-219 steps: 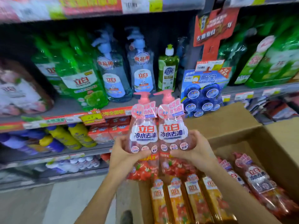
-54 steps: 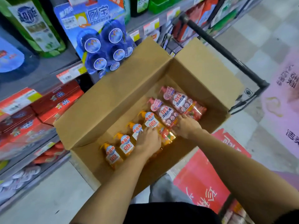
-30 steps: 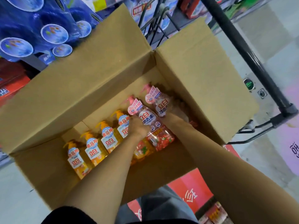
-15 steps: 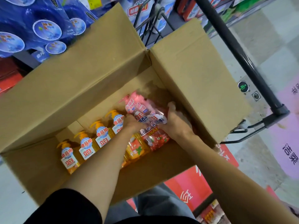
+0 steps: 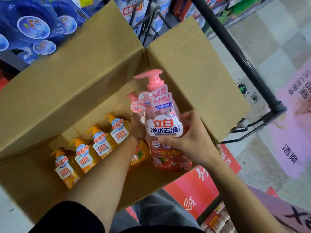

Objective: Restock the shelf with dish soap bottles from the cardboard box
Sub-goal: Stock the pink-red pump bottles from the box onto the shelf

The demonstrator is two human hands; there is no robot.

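1. A pink dish soap bottle [image 5: 164, 130] is held upright above the open cardboard box [image 5: 70, 91], gripped at mid-body by the right hand [image 5: 190, 137], fingers curled round it.
2. A second pink bottle [image 5: 135, 105] sits just behind, mostly hidden; the left hand [image 5: 137, 130] is closed on it, fingers not clearly seen.
3. Four orange bottles [image 5: 101, 145] are lined up in the box.
4. A black cart handle [image 5: 235, 52] is seen at right.

A black cart handle [image 5: 235, 52] runs diagonally above the tiled floor [image 5: 276, 39]. Blue round-labelled packages [image 5: 33, 27] hang upper left. A red sign [image 5: 198, 187] lies below.
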